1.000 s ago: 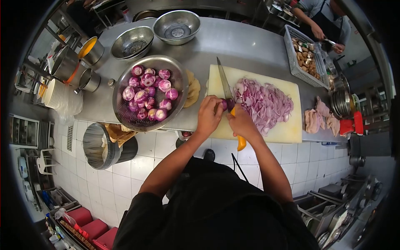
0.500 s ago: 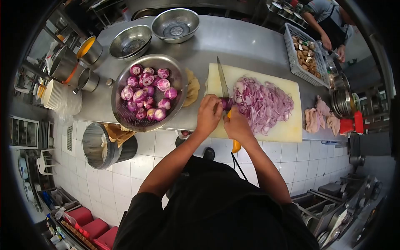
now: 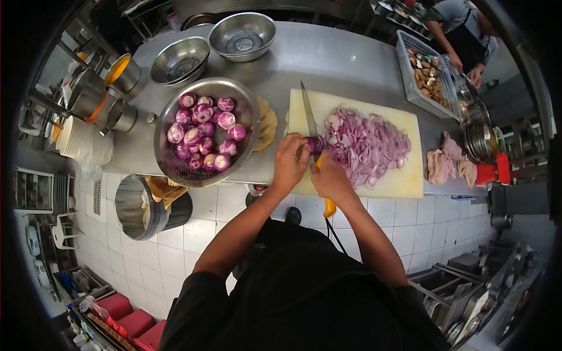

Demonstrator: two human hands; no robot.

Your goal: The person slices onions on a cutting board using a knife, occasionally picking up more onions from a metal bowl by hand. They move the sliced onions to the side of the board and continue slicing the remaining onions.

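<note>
My right hand is closed round the yellow handle of a kitchen knife, its blade pointing away over the cutting board. Bent fingers of my left hand hold a purple onion on the board, against the blade's left side. Right of the knife spreads a pile of sliced onion. A wide steel bowl to the left holds several whole peeled onions. A tan cloth lies between bowl and board.
Two steel bowls stand at the back. A grey plastic basket of brown and white pieces sits at the right, near a person. Raw meat pieces lie right of the board. A lined bin stands below the table.
The whole view has shifted slightly. My hands, the knife and the onion keep nearly the same places on the board.
</note>
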